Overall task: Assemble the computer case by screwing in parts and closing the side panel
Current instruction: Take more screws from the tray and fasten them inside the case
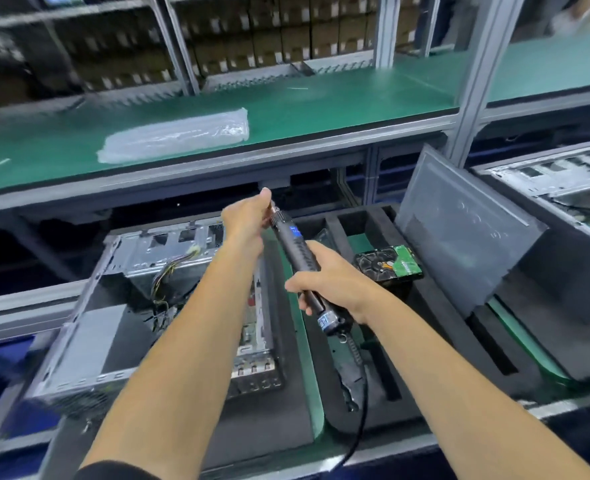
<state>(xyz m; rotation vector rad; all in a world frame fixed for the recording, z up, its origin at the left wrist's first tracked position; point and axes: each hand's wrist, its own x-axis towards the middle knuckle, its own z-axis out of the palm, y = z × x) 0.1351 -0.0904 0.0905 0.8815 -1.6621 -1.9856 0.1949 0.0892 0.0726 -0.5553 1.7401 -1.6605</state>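
An open computer case (pixel 89 327) lies on its side at the lower left, with loose wires and metal drive bays showing inside. Above its right edge I hold a black electric screwdriver (pixel 295 249), tip pointing up and away. My right hand (pixel 328 284) grips the screwdriver's handle. My left hand (pixel 248 216) pinches the front end by the bit; whether a screw is there is hidden. A grey side panel (pixel 460 233) leans tilted at the right. A hard drive (pixel 389 263) with a green circuit board rests in the black foam tray.
The screwdriver's black cable (pixel 361 417) runs down to the front edge. A black foam tray (pixel 383 362) with slots lies at the centre. A second case (pixel 560 181) stands at the far right. A clear plastic bag (pixel 179 135) lies on the green upper shelf (pixel 321 98).
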